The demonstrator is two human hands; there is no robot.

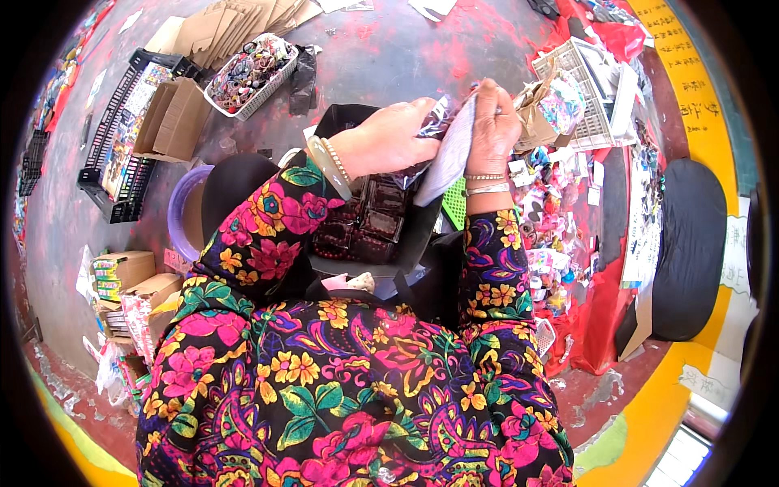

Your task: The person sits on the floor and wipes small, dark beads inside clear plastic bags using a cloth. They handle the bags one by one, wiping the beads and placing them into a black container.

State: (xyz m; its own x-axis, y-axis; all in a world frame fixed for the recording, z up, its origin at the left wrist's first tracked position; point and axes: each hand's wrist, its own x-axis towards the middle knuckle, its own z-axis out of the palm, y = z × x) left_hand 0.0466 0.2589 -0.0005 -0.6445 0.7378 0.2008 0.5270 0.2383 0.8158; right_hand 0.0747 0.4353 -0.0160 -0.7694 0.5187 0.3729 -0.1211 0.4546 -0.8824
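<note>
Out in front of me, my left hand is closed on a small shiny clear plastic packet with something dark in it. Close beside it, my right hand pinches the top of a pale lilac-grey piece, cloth or paper, that hangs down between the hands. The hands nearly meet at the packet. Below them stands a black tub holding several clear-wrapped packets of dark red-brown, bead-like items. My left forearm partly hides the tub. A bright green perforated piece shows by my right wrist.
Left are a white basket of hair ties, a black crate, an open cardboard box, a purple ring-shaped rim and stacked boxes. Right are a cream basket, small colourful goods and a black cushion-like seat.
</note>
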